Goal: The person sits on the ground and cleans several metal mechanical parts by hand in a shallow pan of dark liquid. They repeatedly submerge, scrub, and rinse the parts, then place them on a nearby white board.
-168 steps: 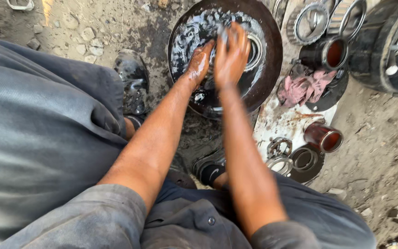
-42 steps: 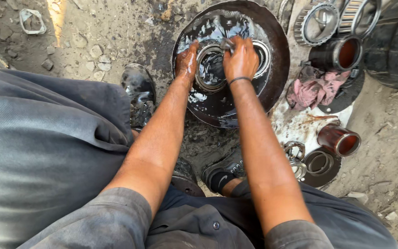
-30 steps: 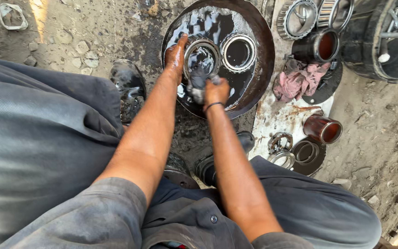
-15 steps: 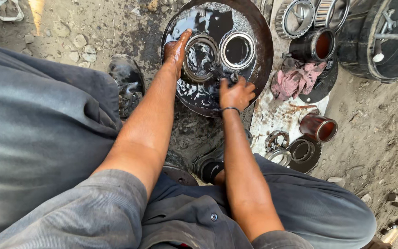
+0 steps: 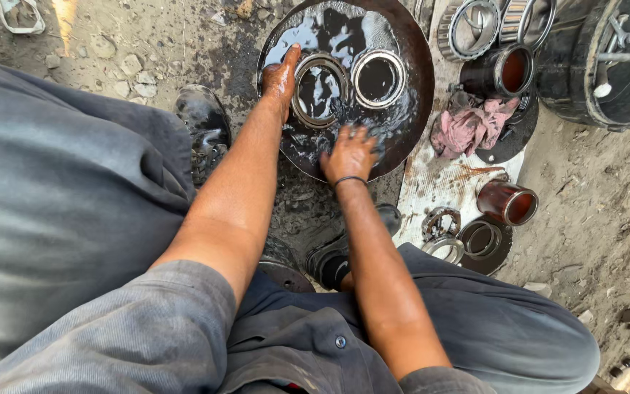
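A round dark pan holds black oily liquid. Two metal bearing rings lie in it side by side: a larger one on the left, a smaller one on the right. My left hand grips the left edge of the larger ring, thumb up along its rim. My right hand rests in the liquid at the pan's near side, fingers spread and dipped, holding nothing that I can make out. Both hands are coated in oil.
A pink rag lies right of the pan on a board. Roller bearings, rusty sleeves and loose rings sit around it. A large black drum stands at the upper right. My shoe is left of the pan on gravel.
Earlier both hands worked together on one ring in the pan. My right hand has since drawn back to the pan's near side; my left stays on the larger ring.
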